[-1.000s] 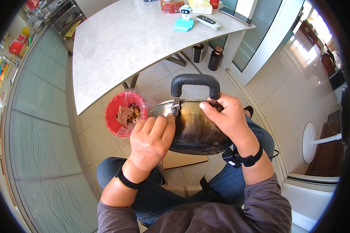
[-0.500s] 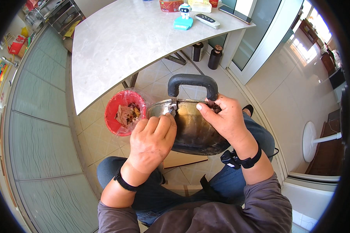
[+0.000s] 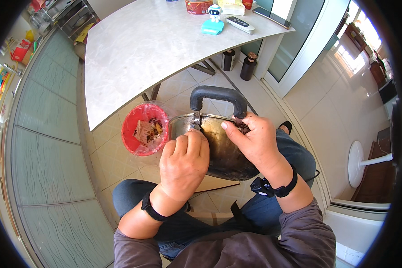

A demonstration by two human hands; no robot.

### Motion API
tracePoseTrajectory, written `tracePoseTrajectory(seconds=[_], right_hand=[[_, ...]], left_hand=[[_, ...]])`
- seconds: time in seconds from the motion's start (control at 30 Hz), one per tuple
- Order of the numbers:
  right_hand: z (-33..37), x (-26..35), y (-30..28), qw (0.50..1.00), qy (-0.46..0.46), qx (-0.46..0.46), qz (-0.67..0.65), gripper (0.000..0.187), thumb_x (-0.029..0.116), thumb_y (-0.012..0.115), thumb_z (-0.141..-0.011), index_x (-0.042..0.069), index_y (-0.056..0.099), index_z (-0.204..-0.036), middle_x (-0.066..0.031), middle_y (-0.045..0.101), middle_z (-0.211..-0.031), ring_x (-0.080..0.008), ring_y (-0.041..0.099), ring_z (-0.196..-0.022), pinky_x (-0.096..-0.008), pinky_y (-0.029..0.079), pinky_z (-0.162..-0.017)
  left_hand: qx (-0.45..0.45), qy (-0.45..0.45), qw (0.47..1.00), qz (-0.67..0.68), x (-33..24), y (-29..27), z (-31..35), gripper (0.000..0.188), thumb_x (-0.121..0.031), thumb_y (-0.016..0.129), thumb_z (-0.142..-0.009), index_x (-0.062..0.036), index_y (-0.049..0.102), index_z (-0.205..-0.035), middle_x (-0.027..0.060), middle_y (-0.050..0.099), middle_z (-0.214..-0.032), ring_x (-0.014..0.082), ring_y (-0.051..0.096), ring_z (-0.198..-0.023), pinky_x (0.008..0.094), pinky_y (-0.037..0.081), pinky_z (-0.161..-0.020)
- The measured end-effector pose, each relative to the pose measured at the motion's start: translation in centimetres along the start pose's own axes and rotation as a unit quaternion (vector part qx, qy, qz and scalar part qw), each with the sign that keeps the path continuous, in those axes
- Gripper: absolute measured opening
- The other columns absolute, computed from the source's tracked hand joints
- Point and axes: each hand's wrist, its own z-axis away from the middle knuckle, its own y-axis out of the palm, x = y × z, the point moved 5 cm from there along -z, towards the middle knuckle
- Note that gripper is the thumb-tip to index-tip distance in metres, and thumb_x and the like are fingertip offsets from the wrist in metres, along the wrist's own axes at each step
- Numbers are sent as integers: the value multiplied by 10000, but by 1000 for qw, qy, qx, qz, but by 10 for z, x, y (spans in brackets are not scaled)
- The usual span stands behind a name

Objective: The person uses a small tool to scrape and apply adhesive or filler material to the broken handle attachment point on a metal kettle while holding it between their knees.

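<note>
A metal pot (image 3: 221,149) with brown, burnt-looking staining is held on its side in front of me. Its thick black handle (image 3: 219,94) arches up at the far side, joined by metal brackets at both ends. My right hand (image 3: 257,139) grips the pot at the handle's right end, thumb lying on the stained metal. My left hand (image 3: 184,158) is closed, knuckles up, with its fingertips at the left bracket (image 3: 196,120). Whatever those fingers pinch is hidden beneath them.
Left of the pot stands a red bin (image 3: 128,134) lined with clear plastic, scraps inside. A grey-topped table (image 3: 143,53) reaches over the floor ahead, bearing a small robot figure (image 3: 214,20), a remote control (image 3: 240,25) and a phone (image 3: 271,18). Dark bottles (image 3: 248,67) stand beneath it.
My left hand has shifted slightly right and turned more upright beside the bracket. The pot and its handle have moved a little left, with my right hand still gripping.
</note>
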Motion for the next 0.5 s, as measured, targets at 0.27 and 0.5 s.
tracePoseTrajectory(seconds=[0.27, 0.5], right_hand=[[2, 6, 3, 1000, -3, -7, 6, 265, 299, 754, -869, 38, 711, -854, -155, 648, -667, -314, 625, -558, -359, 466, -523], [5, 14, 6, 1000, 0, -14, 14, 252, 294, 757, -868, 48, 710, -846, -158, 649, -676, -337, 623, -573, -370, 464, -522]], left_hand=[[5, -15, 999, -45, -8, 3, -2, 239, -113, 591, -747, -5, 659, -950, 59, 555, -869, 176, 550, -738, 292, 441, -640], [32, -38, 997, -59, -10, 2, -7, 172, -124, 588, -739, -34, 637, -876, 56, 519, -828, 184, 540, -733, 298, 438, -651]])
